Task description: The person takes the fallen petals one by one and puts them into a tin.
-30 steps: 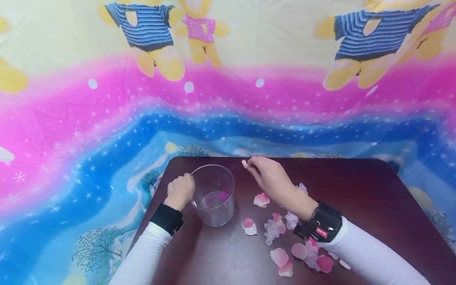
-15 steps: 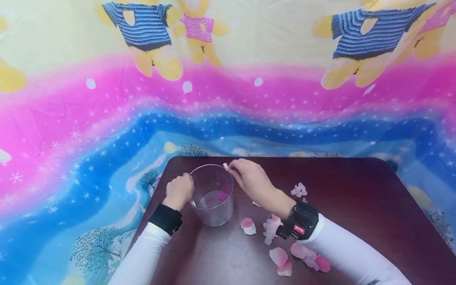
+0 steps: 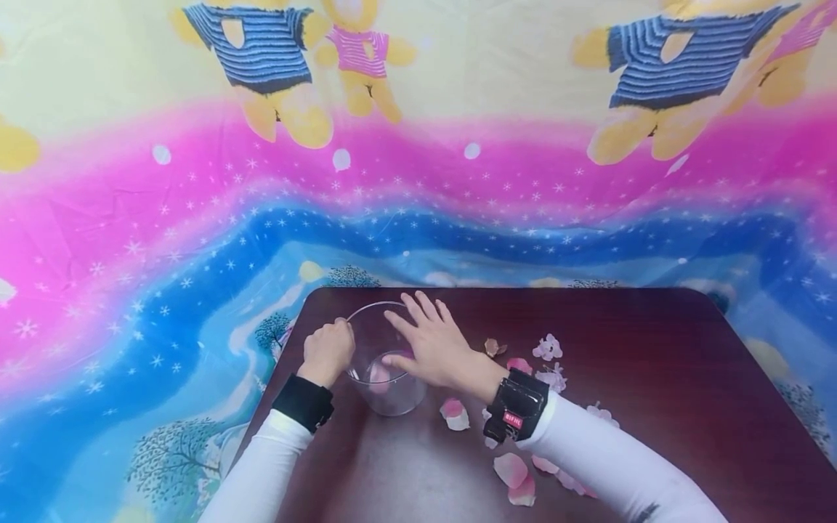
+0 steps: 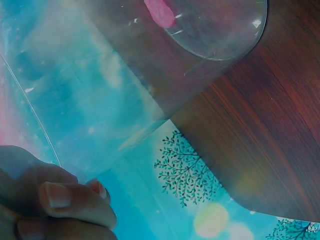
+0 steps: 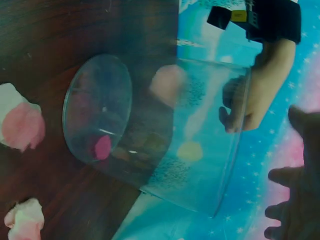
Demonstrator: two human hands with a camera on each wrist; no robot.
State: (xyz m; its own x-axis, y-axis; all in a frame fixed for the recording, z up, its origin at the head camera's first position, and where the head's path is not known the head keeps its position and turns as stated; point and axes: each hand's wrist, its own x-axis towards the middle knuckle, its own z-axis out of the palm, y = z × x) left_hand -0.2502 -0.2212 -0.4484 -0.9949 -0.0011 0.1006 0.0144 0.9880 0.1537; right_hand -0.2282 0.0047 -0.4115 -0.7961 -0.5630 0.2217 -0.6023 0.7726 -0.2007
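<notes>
A clear, round, open-topped container [image 3: 400,402] stands on the table's left part. My left hand [image 3: 327,352] grips its rim on the left side, fingers curled over the wall, as the left wrist view also shows. My right hand [image 3: 437,352] is spread over the right side of the opening, fingers straight and holding nothing. A pale pink petal [image 5: 168,85] is inside the container, blurred and above the bottom in the right wrist view. At the bottom lies a magenta petal [image 5: 102,147], mostly hidden by my right hand in the head view.
The dark wooden table [image 3: 628,341] bears loose petals [image 3: 510,471] and lilac blossoms [image 3: 547,347] right of the container. A pink and white petal [image 3: 455,414] lies closest to it. A small brownish piece [image 3: 494,348] lies farther back. A printed cloth [image 3: 418,174] hangs behind.
My right hand has moved left from beside the container to over its opening and released the pale petal, which is now inside. Its fingers have spread. My left hand keeps its grip on the rim.
</notes>
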